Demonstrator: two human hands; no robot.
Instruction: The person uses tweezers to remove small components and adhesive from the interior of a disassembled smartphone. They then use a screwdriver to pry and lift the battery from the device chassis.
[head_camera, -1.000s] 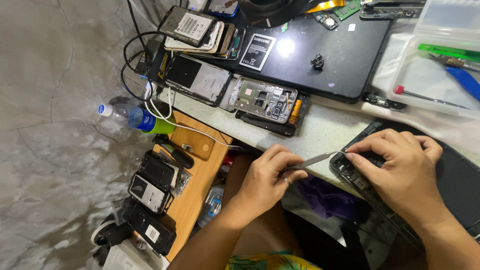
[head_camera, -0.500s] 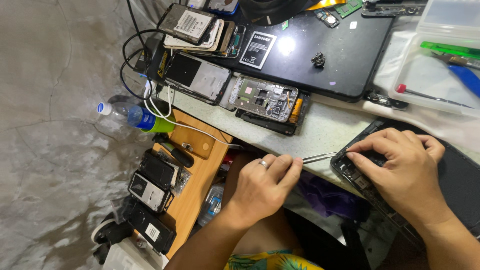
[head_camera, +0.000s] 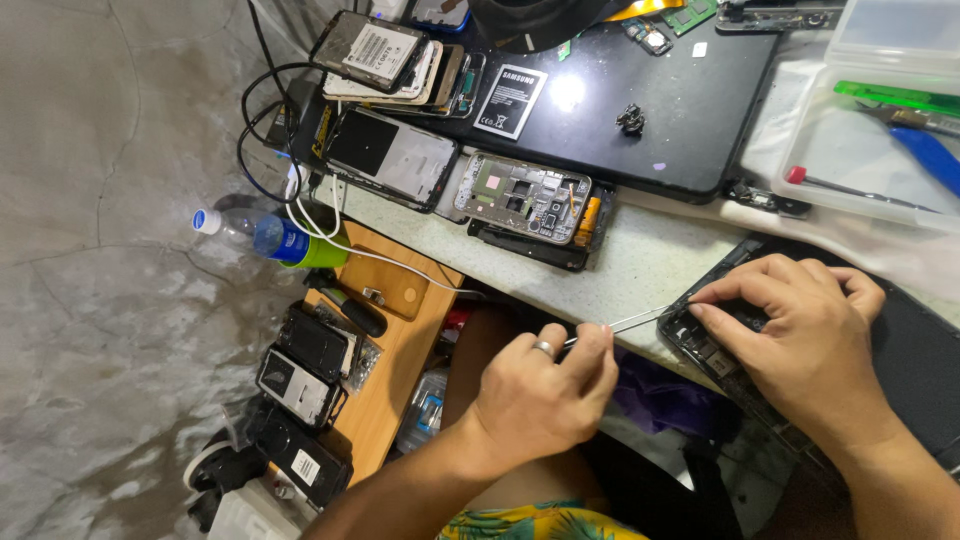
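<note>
At the top of the frame lies a shiny black laptop (head_camera: 640, 90). Upper right, a clear box (head_camera: 880, 130) holds a green tool (head_camera: 895, 96) and a blue tool (head_camera: 930, 158). On the left, a bottle (head_camera: 262, 235) has a blue label and white cap. Lower left, a brown wooden board (head_camera: 395, 345) carries black phones (head_camera: 300, 385). The counter (head_camera: 640, 265) is pale and speckled. The bottom cloth (head_camera: 530, 523) is yellow with green leaves.

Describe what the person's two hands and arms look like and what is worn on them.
Both forearms are bare, with no sleeves, gloves or watch in view. The left hand wears a plain silver-coloured ring on one finger. The right hand shows no ring or other jewellery. Fingernails on both are short and unpainted.
</note>
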